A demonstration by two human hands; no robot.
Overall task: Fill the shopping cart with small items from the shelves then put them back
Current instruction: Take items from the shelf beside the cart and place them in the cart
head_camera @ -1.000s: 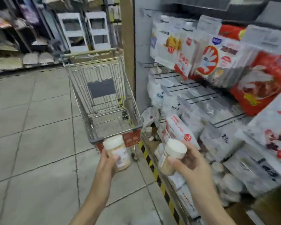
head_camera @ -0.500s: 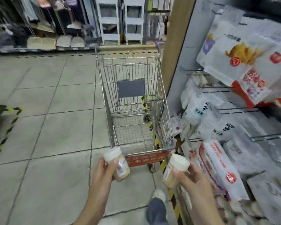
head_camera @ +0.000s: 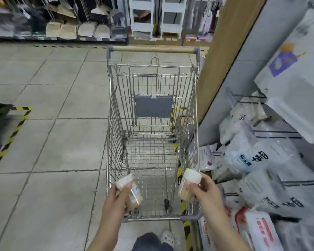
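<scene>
Over the near end of the cart [head_camera: 153, 134] both hands hold small white-capped jars — the left hand [head_camera: 116, 200] grips one jar [head_camera: 130, 191] tilted above the cart's near left corner, the right hand [head_camera: 205, 192] grips another jar [head_camera: 188, 185] just inside the near right corner. No goods are visible on the cart's wire floor. Beside the cart's right side, the shelves [head_camera: 272, 134] carry white bagged goods [head_camera: 250, 156]. A shoe [head_camera: 167, 238] shows on the tiled floor [head_camera: 49, 142] below.

Grey tiled floor [head_camera: 43, 142], yellow-black hazard tape [head_camera: 13, 133], possibly dustpans [head_camera: 83, 29] far behind
</scene>
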